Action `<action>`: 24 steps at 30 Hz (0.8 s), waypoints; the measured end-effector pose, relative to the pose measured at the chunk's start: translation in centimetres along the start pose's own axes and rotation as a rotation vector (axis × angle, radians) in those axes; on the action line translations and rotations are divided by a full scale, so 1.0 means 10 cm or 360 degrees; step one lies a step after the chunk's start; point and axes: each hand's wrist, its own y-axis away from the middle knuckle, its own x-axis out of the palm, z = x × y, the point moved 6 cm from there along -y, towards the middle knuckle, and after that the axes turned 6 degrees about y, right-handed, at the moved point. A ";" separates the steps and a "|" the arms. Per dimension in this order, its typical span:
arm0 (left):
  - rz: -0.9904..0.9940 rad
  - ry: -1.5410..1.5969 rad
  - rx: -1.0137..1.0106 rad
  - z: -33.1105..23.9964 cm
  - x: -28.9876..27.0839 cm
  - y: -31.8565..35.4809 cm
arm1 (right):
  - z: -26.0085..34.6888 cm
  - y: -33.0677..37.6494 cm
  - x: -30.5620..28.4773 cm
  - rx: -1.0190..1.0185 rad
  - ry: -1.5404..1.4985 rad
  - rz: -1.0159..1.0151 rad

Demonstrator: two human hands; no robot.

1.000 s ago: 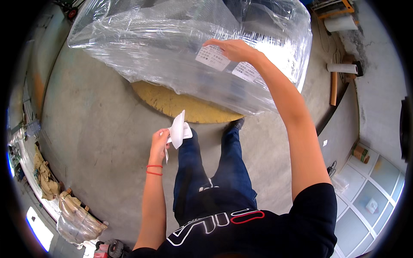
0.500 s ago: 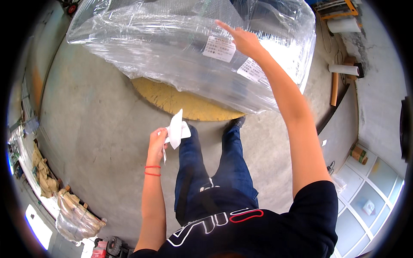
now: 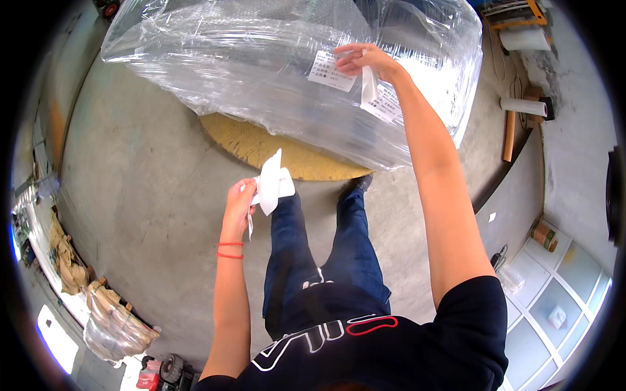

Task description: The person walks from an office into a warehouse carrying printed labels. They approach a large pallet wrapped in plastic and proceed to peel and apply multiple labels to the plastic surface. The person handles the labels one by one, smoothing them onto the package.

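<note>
A large bundle wrapped in clear stretch film (image 3: 248, 72) rests on a round yellow platform (image 3: 280, 150) in front of me. Two white printed labels are on the film. The left label (image 3: 330, 73) lies flat, partly behind my fingertips. My right hand (image 3: 370, 62) is over the bundle, pinching the lifted corner of the right label (image 3: 381, 104), whose lower part still lies against the film. Lower down, over the floor beside my leg, my left hand (image 3: 240, 199) is closed on several curled white paper sheets (image 3: 268, 186).
Rolls of white film (image 3: 523, 106) and a brown tube (image 3: 508, 135) are by the right wall. A cardboard box (image 3: 545, 236) stands near a paned partition (image 3: 554, 300). Plastic-covered goods (image 3: 117, 319) and a red wheeled machine (image 3: 160, 373) are at lower left.
My right hand has moved from pointing over the left label to gripping the right label, whose upper left corner is now peeled up. My left hand has risen slightly with the paper sheets.
</note>
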 end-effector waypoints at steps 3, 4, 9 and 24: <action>0.0032 -0.0026 0.0100 -0.16 0.12 -0.02 | 0.00 -0.12 0.11 -0.0075 -0.0186 -0.0045; 0.0026 -0.0067 0.0145 -0.25 0.20 0.00 | 0.01 -0.16 0.17 -0.0107 -0.0214 -0.0169; -0.0206 -0.0601 0.0707 -0.64 0.39 0.07 | 0.32 0.09 0.63 -0.0138 -0.0106 -0.0828; 0.0157 -0.0287 0.0613 -0.83 0.70 0.46 | 0.07 1.30 1.70 -0.0311 -0.0687 -0.0428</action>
